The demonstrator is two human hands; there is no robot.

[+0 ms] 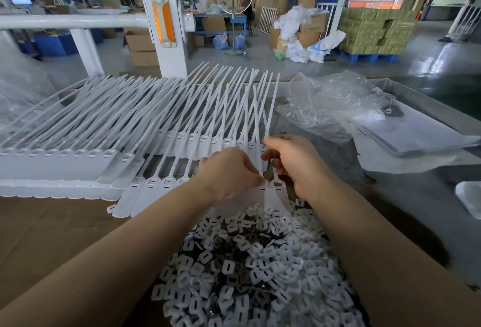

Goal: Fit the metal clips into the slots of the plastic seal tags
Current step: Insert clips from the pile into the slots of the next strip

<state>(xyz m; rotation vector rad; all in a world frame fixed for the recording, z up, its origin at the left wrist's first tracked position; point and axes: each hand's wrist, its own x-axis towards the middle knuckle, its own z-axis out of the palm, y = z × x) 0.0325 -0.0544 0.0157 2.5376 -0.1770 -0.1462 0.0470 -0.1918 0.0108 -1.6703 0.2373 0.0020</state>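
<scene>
Seal tags (135,123) lie in overlapping white rows across the left and far surface (390,196); the clip pile (255,269) sits near; the left hand (229,173) pinches one tag strap; the right hand (294,162) is curled, contents hidden.

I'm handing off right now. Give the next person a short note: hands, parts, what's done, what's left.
Left hand: pinching at the head of a seal tag in the near row.
Right hand: fingers curled beside the next tag's strap; what it holds is hidden.
Clip pile: loose, just in front of you.
Tag rows: fanned across the table, straps pointing away.
Done: cannot tell how many tags are fitted.
Left: work along the rows from the pile.
</scene>
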